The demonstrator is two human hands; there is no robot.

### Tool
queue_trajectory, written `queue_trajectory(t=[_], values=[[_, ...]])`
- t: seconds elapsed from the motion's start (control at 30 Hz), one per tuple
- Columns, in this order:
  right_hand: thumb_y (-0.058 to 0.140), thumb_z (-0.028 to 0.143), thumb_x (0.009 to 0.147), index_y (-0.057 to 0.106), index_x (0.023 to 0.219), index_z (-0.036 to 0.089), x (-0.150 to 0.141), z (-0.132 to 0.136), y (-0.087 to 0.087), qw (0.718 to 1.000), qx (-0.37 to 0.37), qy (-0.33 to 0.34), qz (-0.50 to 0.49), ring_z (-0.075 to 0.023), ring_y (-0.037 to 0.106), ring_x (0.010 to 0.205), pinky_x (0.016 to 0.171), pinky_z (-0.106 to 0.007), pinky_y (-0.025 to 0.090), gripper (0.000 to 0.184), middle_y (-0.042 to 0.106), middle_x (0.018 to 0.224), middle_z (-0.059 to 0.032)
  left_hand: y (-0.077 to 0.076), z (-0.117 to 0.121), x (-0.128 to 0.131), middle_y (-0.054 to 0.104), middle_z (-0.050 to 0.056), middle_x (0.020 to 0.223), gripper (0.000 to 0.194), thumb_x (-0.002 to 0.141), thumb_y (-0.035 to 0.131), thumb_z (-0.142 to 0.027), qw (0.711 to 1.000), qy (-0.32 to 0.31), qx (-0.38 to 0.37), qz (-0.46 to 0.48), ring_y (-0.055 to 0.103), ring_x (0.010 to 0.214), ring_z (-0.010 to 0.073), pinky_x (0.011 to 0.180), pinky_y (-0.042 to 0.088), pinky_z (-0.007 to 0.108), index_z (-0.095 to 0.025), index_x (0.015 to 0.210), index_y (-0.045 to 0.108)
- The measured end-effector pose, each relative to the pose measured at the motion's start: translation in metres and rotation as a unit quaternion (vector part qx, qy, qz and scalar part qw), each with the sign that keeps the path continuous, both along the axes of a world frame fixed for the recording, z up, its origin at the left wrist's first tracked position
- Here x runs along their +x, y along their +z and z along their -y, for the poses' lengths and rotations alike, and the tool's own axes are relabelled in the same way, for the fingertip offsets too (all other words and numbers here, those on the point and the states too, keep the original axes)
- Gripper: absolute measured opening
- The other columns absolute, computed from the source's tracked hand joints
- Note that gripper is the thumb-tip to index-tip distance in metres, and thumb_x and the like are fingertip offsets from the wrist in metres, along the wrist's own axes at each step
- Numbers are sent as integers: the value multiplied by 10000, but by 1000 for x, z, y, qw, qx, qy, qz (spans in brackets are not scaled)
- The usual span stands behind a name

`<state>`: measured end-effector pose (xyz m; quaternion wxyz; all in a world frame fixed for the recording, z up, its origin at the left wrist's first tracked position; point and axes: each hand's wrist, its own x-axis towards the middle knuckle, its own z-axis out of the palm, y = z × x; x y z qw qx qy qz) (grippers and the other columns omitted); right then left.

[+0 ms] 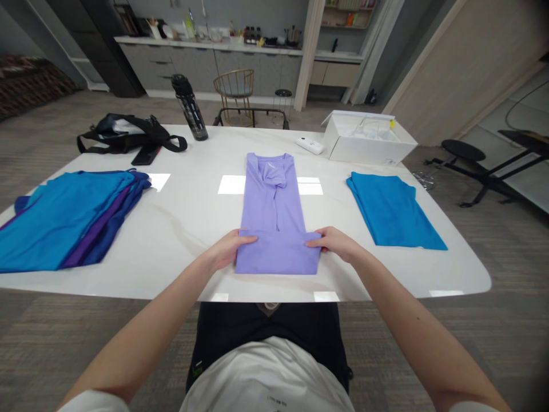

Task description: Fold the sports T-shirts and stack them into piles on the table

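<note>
White worktop (189, 229), bearing a lilac shirt (272, 200) folded narrow, long axis running straight away from the person, collar farthest. Its near hem is doubled back as a flap lying crosswise. Left hand (227, 250) and right hand (335, 242) pinch the flap's opposite ends, palms down, equally near, forearms converging symmetrically.

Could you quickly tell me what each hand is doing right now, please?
Left hand: gripping the lavender shirt's folded hem.
Right hand: gripping the same fold's other end.
</note>
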<state>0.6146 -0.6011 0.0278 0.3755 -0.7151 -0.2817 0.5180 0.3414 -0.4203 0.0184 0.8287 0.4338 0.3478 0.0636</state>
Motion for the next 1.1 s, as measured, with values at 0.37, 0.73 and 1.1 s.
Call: queue_trajectory(t=[0.37,0.73,1.1], values=[[743,328,592,639,906,220,-21,18,-1,966,111,-24,-233,-227,696,831,772,-341,544,348,724,861,-39,-18,7,-6,731,60,992,353,686,839,-354,985,-37,-78,151,724,977,273,910,561,429,-230,873,566],[502,406,963,705,1101,141,-22,-7,17,924,67,-63,-371,-225,738,1056,1016,-347,528,362,787,1016,-108,-8,-6,7,782,134,1055,382,940,646,-392,973,-14,-175,148,729,1091,273,1075,512,408,-118,1204,678],[307,389,1077,646,1271,149,50,-112,46,903,112,-53,-412,-182,749,1007,1043,-325,510,458,796,1016,-53,47,-103,89,792,130,1004,467,1041,460,-395,978,2,-169,124,769,948,237,1065,520,382,-75,1338,626]])
